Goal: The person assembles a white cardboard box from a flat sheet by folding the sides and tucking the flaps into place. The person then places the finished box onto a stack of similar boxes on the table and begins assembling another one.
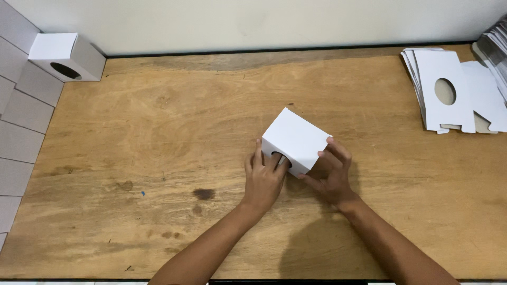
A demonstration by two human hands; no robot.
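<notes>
A small white folded cardboard box point(296, 138) sits on the wooden table point(158, 137), turned at an angle, with an oval hole in its near face. My left hand point(262, 179) presses against that face, one finger poking into the hole. My right hand point(331, 174) grips the box's right near corner with spread fingers. Both hands hold the box between them.
A stack of flat white box blanks with oval cutouts point(451, 95) lies at the table's far right. A finished white box with an oval hole point(66, 57) stands at the far left corner beside more white boxes point(21, 116) along the left edge. A wall runs behind.
</notes>
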